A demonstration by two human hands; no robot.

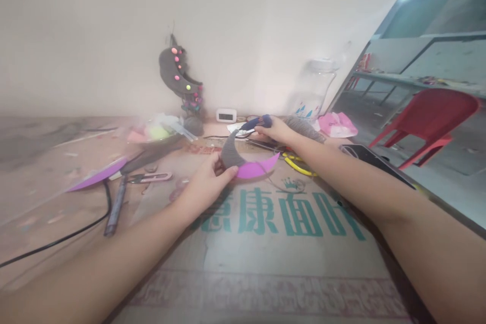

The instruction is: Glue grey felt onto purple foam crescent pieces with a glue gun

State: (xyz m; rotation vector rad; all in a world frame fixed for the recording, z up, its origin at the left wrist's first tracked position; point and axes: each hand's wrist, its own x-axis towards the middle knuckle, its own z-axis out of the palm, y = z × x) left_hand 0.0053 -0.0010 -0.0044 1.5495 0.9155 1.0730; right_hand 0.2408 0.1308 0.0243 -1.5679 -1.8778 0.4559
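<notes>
My left hand (214, 174) pinches a purple crescent cutout (260, 167) between thumb and fingers. Grey yarn (231, 153) is wrapped round its left half, while the right half shows bare purple. A loose strand trails off to the right. My right hand (276, 130) is closed round a dark blue glue gun (255, 123), whose nozzle points left, close to the crescent's upper tip; whether they touch I cannot tell. Behind my right wrist sits a ball of grey yarn (304, 127).
A finished grey crescent with coloured pompoms (172, 71) hangs on the white board. Thread snips (152, 177), a marker (116, 207), a second purple piece (98, 174) and a black cable (56, 240) lie left. Yellow-handled pliers (298, 164), a phone (375, 164) and a clear bottle (313, 88) are right.
</notes>
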